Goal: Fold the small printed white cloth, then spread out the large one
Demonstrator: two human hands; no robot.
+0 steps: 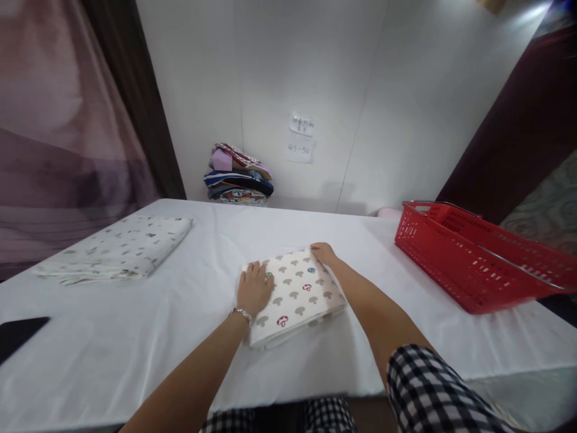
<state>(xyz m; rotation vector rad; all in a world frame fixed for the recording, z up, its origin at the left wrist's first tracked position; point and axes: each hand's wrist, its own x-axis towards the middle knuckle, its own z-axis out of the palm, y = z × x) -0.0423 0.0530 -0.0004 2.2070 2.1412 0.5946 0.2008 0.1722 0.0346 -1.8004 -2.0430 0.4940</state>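
On the white table (135, 337), both hands flank folded mushroom cloth (295, 294), red basket (478, 261) nearby.

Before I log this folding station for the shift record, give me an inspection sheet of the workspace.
Surface: table under a white cloth, slightly creased.
Job's things: folded mushroom-print cloth lying flat near the front edge.
Clutter: folded grey-print cloth at far left; red basket at right; dark flat object at left edge.
Grips: left hand flat on the mushroom-print cloth; right hand at its far corner.
Cables: nothing seen.
Surroundings: stack of folded fabrics against the wall; paper notes on the wall; curtain at left.
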